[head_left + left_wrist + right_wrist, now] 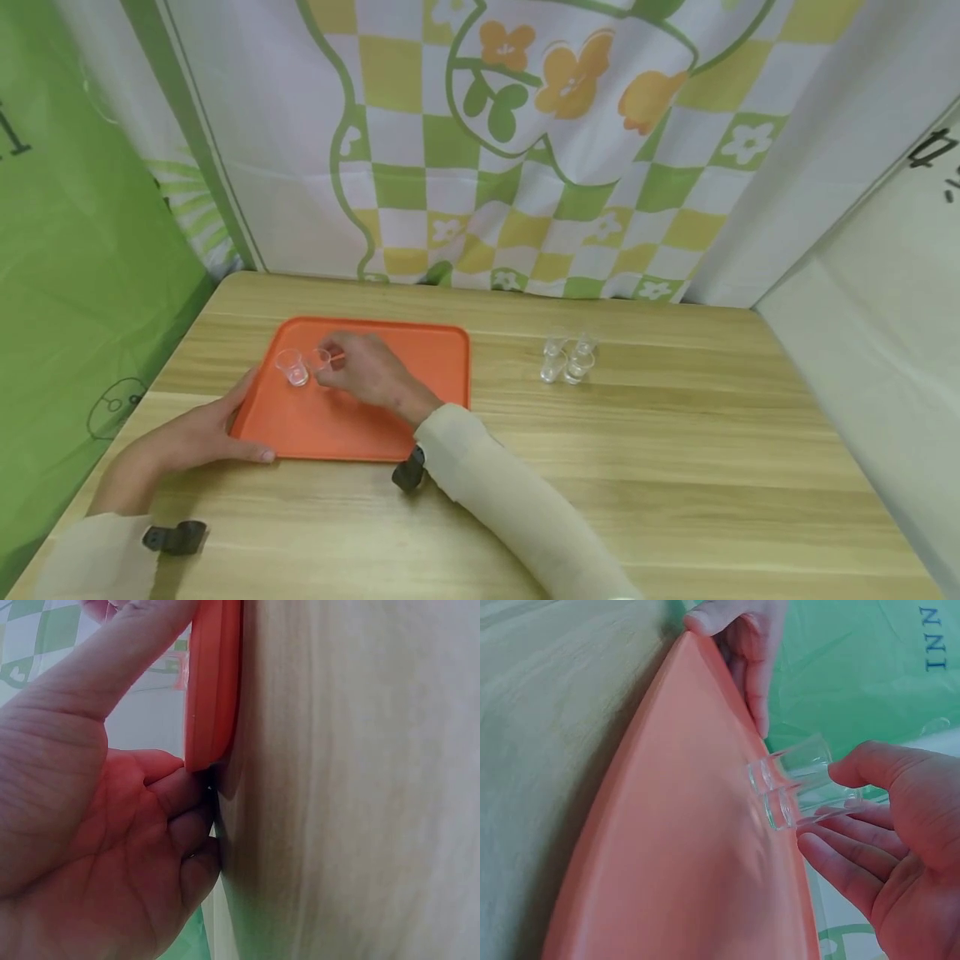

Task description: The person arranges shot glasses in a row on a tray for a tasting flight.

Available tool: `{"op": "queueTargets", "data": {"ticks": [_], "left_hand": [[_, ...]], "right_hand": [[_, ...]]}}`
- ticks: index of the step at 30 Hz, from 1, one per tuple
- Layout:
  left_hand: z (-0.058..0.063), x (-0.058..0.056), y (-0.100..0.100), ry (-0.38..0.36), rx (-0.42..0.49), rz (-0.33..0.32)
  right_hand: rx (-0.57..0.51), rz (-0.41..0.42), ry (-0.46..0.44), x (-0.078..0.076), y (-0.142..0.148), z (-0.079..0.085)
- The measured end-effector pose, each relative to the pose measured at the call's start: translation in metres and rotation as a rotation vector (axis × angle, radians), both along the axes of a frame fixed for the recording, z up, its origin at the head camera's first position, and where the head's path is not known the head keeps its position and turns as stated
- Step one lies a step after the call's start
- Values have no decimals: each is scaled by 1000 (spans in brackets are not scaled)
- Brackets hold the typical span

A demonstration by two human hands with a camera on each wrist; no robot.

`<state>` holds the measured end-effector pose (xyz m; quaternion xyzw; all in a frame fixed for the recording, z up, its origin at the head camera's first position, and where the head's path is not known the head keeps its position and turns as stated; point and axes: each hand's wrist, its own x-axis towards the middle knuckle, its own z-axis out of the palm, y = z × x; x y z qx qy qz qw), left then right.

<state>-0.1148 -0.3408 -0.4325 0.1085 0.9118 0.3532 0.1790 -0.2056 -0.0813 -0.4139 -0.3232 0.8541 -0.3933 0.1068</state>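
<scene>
An orange tray (341, 429) lies on the left part of the wooden table. My left hand (187, 437) grips its near left corner, thumb along the front edge and fingers at the left side; in the left wrist view the fingers curl against the tray's rim (214, 690). With thumb and fingers, my right hand (367, 371) pinches a small clear shot glass (814, 806) over the tray's left part. A matching shot glass (293, 371) stands upright right beside it on the tray. Both bases sit side by side on the orange surface in the right wrist view.
Several more clear shot glasses (567, 360) stand in a tight cluster on the table (675, 433), to the right of the tray. A patterned curtain (525, 192) hangs along the back edge, with a green cloth (67, 250) at the left and a white one at the right.
</scene>
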Motion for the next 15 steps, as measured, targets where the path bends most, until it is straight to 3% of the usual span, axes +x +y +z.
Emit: {"op": "queueTargets", "data": {"ticks": [8,15], "left_hand": [[-1,0,-2,6,-12,1],[0,0,-1,11,-3,0]], "right_hand": [[77,33,93,0,-5,-2],[83,47,87,-1,-5,-3]]}}
